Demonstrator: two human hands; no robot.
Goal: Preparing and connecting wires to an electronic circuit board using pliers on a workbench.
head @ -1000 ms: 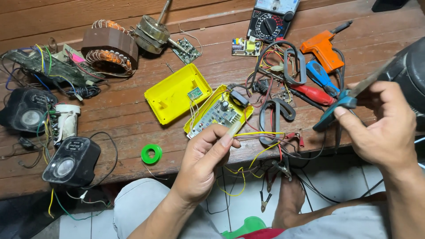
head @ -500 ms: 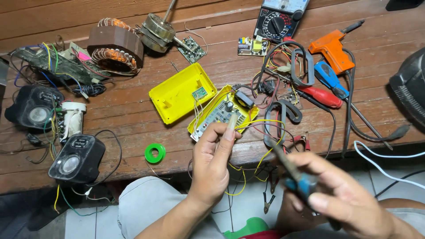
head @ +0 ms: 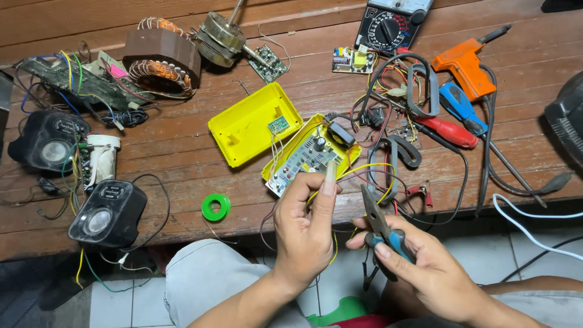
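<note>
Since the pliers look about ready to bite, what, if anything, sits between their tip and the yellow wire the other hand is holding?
Nothing visible: the pliers in the right hand point at the yellow wire beside the left hand, with only open air between.

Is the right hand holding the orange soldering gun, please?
No, the right hand grips blue-handled pliers, while the soldering gun lies on the bench.
</note>
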